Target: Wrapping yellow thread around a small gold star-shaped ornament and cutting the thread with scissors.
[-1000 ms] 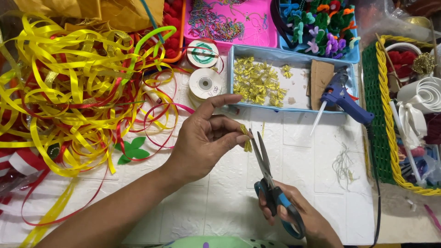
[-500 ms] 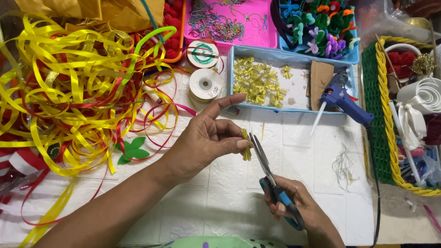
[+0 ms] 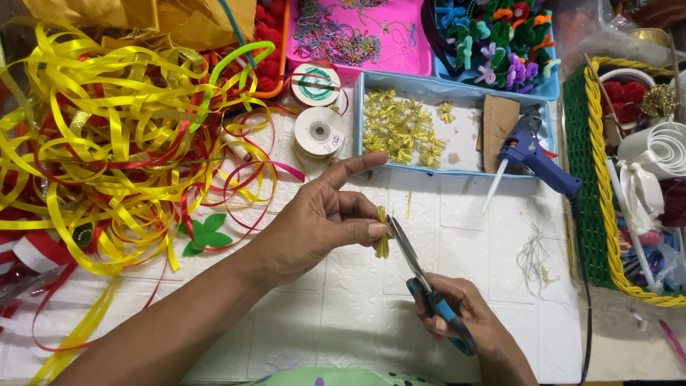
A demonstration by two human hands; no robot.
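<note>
Left hand (image 3: pixel 314 225) pinching a small gold ribbon bit (image 3: pixel 383 239) between thumb and fingers, index finger stretched out toward the far side. Right hand (image 3: pixel 468 322) clenched around blue-handled scissors (image 3: pixel 421 279), blades slightly apart and touching the gold bit just right of the left thumb. Both over the white table (image 3: pixel 457 236), near centre. Far side: light blue tray (image 3: pixel 457 93) with a heap of gold bows (image 3: pixel 400 129) (same colour as the held bit) and a cardboard scrap. Blue glue gun (image 3: pixel 532 154) lying across the tray's right edge, nozzle pointing down onto the table. Two ribbon spools (image 3: pixel 318 107) just left of the tray. Big tangle of yellow and red ribbons (image 3: pixel 107 157) on the left. Green and yellow basket (image 3: pixel 600 193) at right, holding white ribbon rolls.
</note>
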